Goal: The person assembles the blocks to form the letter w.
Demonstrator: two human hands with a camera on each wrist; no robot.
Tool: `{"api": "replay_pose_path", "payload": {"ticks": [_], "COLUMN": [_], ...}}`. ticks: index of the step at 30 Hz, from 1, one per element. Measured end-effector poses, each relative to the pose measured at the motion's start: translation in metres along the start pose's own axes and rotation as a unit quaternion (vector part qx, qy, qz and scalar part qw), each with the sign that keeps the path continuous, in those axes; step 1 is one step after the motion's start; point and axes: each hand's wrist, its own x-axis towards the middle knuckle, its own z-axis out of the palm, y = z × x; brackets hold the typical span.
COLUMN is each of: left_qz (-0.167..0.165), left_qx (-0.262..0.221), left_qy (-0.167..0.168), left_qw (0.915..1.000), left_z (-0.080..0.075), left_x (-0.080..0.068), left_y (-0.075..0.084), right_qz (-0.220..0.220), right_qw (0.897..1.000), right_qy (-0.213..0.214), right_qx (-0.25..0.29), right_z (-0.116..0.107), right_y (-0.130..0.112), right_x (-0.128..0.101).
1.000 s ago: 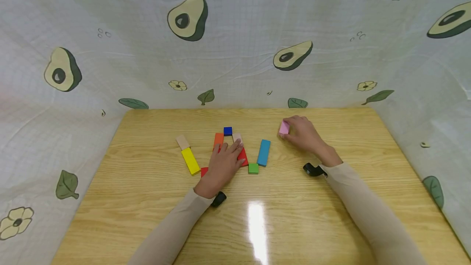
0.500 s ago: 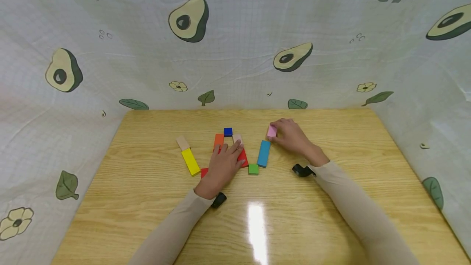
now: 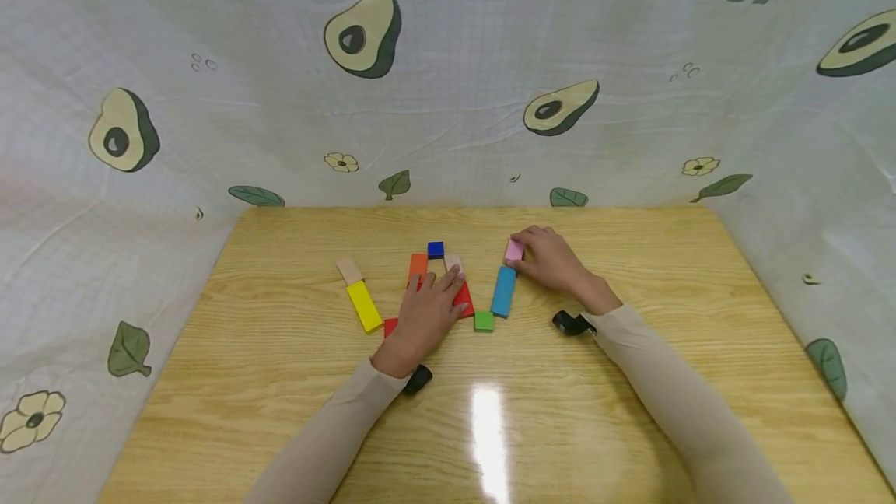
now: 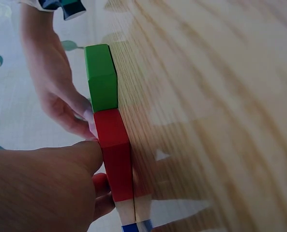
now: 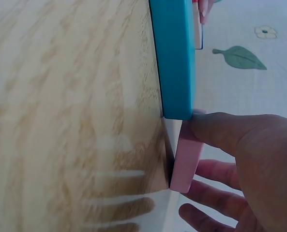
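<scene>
My right hand (image 3: 553,259) pinches a pink block (image 3: 514,250) between thumb and fingers at the far end of a long light-blue block (image 3: 503,292). In the right wrist view the pink block leans, one end low at the table and the other raised beside the light-blue block. My left hand (image 3: 423,317) lies with fingers spread over an orange block (image 3: 418,267) and a red block (image 3: 463,300), its fingertips by a pale block (image 3: 453,261). A green block (image 4: 102,77) adjoins the red one in the left wrist view. Part of the row is hidden under my left hand.
On the wooden table (image 3: 280,379), a dark-blue block (image 3: 435,250) sits behind the orange and pale ones. To the left are a yellow block (image 3: 365,306), a beige block (image 3: 350,271) and a partly covered red block (image 3: 390,326). A patterned cloth (image 3: 455,138) surrounds the table.
My right hand has carried the pink block leftward, from apart on the right to the light-blue block's far end. My left hand has stayed in place.
</scene>
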Motion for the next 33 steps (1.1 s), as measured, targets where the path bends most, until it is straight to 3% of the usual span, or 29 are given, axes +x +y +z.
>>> {"api": "replay_pose_path", "payload": {"ticks": [11,33], "left_qz": [-0.001,-0.002], "left_qx": [-0.005,-0.009], "left_qy": [-0.005,-0.002], "left_qw": [1.0000,1.0000], "left_z": [-0.0044,-0.0041], "left_x": [-0.0006,-0.0011], "left_y": [0.0015,0.0011], "right_qz": [-0.028,-0.047], "right_qw": [0.999,0.999], "right_qy": [0.019,0.011], "right_qx": [-0.007,0.010], "right_z": [0.0008,0.0025], "right_y": [-0.0001,-0.0030], "right_x": [0.0004,-0.0022]}}
